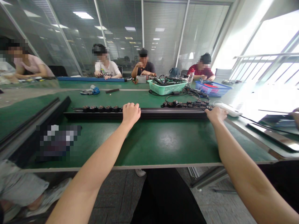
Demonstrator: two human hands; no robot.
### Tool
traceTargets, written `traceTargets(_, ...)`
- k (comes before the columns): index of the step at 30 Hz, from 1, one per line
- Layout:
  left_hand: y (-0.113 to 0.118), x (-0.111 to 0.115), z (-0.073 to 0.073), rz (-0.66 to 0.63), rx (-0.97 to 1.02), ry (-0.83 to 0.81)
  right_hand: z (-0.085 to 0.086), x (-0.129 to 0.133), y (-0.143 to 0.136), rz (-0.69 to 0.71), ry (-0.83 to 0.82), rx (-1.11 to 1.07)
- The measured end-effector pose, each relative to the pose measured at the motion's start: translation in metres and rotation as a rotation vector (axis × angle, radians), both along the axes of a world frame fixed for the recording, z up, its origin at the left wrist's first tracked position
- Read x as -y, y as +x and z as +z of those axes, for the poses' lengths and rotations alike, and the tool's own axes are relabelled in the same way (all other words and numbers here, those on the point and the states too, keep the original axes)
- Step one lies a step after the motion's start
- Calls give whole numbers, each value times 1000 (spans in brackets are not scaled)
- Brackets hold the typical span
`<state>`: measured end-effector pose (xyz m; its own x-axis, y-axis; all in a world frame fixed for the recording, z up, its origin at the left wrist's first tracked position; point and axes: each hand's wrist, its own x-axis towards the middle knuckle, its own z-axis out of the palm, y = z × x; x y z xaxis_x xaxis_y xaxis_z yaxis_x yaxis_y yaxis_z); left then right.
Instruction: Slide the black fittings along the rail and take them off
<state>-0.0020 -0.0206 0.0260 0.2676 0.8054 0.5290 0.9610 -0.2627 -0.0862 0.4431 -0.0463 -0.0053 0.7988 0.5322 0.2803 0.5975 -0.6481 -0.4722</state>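
Observation:
A long black rail [168, 114] lies crosswise on the green table. My left hand [131, 112] is closed over its middle, fingers wrapped round it. At the rail's right end, my right hand [217, 114] has its thumb and fingers closed on it. Several small black parts [101, 109] sit in a row along the rail, left of my left hand. Behind the right half lies a cluster of dark parts with cables [179, 104]. A white power strip [230, 109] is just beyond my right hand.
A green basket of cables [166, 89] and a blue basket [213, 89] stand farther back. Long black profiles [35, 130] lie at the left. Gloves [90, 90] rest behind the rail. Several people sit round the table; another person's hand [296, 116] is at the right edge.

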Motion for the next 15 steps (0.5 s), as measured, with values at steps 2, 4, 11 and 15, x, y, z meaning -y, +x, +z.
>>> traceTargets(2, 0, 0, 0, 0, -1, 0, 0, -1, 1, 3, 6, 4)
traceTargets(4, 0, 0, 0, 0, 2, -5, 0, -1, 2, 15, 6, 7)
traceTargets(11, 1, 2, 2, -4, 18, -19, 2, 1, 3, 15, -21, 17)
traceTargets(15, 0, 1, 1, -3, 21, -15, 3, 1, 3, 22, -31, 35)
